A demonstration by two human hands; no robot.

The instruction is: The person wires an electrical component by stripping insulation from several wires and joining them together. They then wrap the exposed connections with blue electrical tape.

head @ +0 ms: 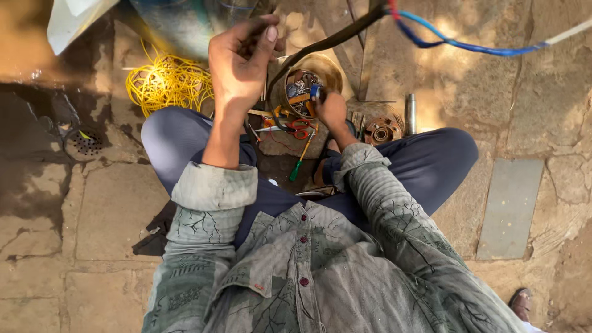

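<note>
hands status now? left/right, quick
Left hand: raised, closed around the end of a dark cable.
Right hand: closed on a small blue-tipped item over the round tin of parts; what the item is cannot be told.

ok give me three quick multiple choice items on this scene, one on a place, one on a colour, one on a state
1. Where does the coil of wire lie?
A. on the stone floor by the left knee
B. inside the round tin
C. on the grey slab

2. What colour is that coil?
A. red
B. yellow
C. white

3. What is the left hand doing?
A. lying flat on the floor
B. raised, gripping a dark cable
C. resting open on the thigh

Answers: 1 A, it lies on the paving left of the knee; 2 B, it is bright yellow; 3 B, fingers close around the cable.
</note>
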